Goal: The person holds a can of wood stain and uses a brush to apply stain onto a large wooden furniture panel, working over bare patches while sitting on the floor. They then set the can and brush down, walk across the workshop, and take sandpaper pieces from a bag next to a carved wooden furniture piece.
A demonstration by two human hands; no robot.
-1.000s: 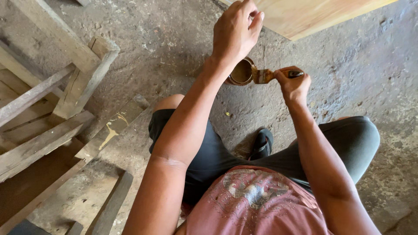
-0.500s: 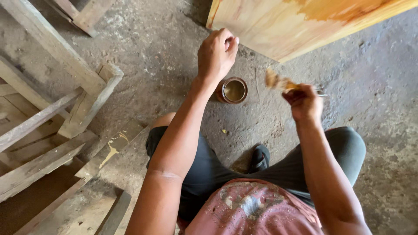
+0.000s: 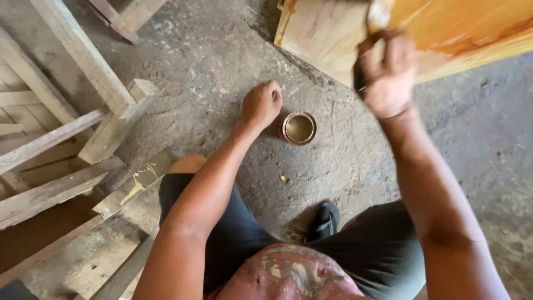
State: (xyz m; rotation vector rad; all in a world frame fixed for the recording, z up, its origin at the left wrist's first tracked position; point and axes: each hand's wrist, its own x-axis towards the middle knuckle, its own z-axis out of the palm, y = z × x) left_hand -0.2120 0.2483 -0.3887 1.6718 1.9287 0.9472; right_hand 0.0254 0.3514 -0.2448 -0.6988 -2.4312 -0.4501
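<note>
Step in hand — by the look of it, you are coating the wooden board with an orange-brown finish. The upper right of the board is already wet and orange; the lower left is bare, pale wood.

1. Right hand — raised against the board's face, blurred. Your fingers are clenched round a brush, of which only the pale tip shows above the knuckles; its handle is hidden in your grip.

2. Left hand — low over the concrete floor, curled into a loose fist. It holds nothing that can be seen and sits just beside the tin, apart from it or barely touching; the view does not settle which.

3. Tin — small, round, open, upright on the floor between your left hand and the board's lower edge. Brownish liquid shows inside.

4. Board — leaning or lying at the top right, its corner near the tin.

5. Wooden frame — rough grey timbers on your left, well apart from the work; one rail carries a yellowish smear.

6. Your knees and a dark shoe — below the tin, in a squat.

Next move, as a judgement: the bare lower-left area calls for even strokes from the wet edge, and a reload from the tin when the brush runs dry.
</note>
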